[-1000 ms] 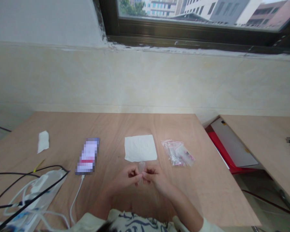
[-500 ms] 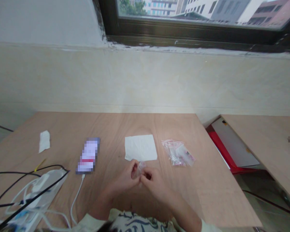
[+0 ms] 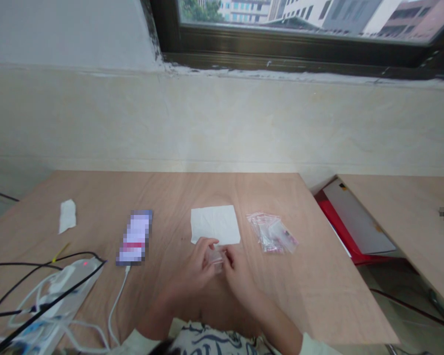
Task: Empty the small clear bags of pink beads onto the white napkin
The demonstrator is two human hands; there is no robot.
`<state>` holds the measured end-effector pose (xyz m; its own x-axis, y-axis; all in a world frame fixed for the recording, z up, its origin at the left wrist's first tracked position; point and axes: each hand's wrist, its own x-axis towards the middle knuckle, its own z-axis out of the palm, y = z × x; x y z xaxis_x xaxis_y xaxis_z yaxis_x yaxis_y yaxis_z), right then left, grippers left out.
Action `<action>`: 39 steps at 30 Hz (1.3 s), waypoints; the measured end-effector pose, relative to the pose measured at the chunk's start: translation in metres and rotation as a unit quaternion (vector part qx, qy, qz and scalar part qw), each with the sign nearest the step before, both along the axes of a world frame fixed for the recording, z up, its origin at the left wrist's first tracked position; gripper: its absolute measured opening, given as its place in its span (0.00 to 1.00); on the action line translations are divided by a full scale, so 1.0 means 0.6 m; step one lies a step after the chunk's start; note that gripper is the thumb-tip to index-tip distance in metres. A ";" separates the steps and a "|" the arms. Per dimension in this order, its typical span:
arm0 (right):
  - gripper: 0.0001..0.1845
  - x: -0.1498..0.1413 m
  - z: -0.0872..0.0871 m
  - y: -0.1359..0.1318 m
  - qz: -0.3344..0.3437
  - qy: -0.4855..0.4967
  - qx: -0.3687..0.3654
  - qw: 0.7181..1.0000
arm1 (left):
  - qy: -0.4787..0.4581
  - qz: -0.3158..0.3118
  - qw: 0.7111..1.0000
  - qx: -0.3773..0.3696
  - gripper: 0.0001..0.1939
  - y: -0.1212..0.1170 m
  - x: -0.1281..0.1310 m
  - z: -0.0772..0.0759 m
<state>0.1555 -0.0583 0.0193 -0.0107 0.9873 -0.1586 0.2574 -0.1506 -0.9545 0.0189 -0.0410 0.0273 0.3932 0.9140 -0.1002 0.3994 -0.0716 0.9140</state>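
Note:
A small clear plastic bag [image 3: 215,257] is between my two hands, just in front of a white paper sheet [image 3: 215,223]. My left hand [image 3: 200,266] curls around the bag's left side, its index finger arched above it and the thumb below. On the other side, my right hand [image 3: 239,271] pinches the bag's right edge between thumb and bent fingers. Whatever the bag may contain is too blurred to make out. To the right of the sheet lies a loose pile of clear plastic bags [image 3: 270,231] with reddish edges.
A phone [image 3: 135,237] with a white charging cable [image 3: 114,308] lies left of the sheet. Further left are a white paper scrap [image 3: 67,216] and a power strip [image 3: 68,283] with tangled cables. Beyond the right table edge is a red folder [image 3: 335,227].
My hands have moved slightly apart, and more of the bag shows between them, spread flatter. My left index finger has lifted and straightened somewhat over it.

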 end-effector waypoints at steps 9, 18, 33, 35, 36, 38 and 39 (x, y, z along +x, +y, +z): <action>0.10 0.008 -0.015 0.038 0.041 0.165 -0.063 0.983 | -0.174 0.055 0.957 -0.226 0.19 0.022 -0.045 -0.058; 0.10 -0.005 -0.055 0.066 -0.022 0.073 -0.020 0.997 | -0.229 0.263 0.918 -0.191 0.19 0.050 -0.059 -0.075; 0.07 -0.010 -0.114 0.108 -0.011 -0.094 -0.001 0.996 | -0.206 0.324 0.902 -0.197 0.15 0.063 -0.068 -0.099; 0.07 -0.009 -0.112 0.108 -0.011 -0.097 -0.005 0.995 | -0.209 0.317 0.903 -0.199 0.16 0.063 -0.068 -0.099; 0.07 -0.009 -0.112 0.108 -0.011 -0.099 -0.007 0.995 | -0.211 0.314 0.904 -0.200 0.16 0.063 -0.068 -0.099; 0.07 -0.009 -0.112 0.109 -0.012 -0.101 -0.010 0.995 | -0.218 0.312 0.902 -0.202 0.15 0.063 -0.069 -0.100; 0.07 -0.008 -0.112 0.109 -0.012 -0.101 -0.011 0.995 | -0.223 0.311 0.901 -0.202 0.15 0.063 -0.070 -0.100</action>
<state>0.1505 0.0072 -0.0478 0.0479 0.9831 -0.1766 0.4402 -0.1795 -0.8798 -0.0230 -0.0030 -0.0329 -0.0989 0.8956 -0.4338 -0.1667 0.4149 0.8945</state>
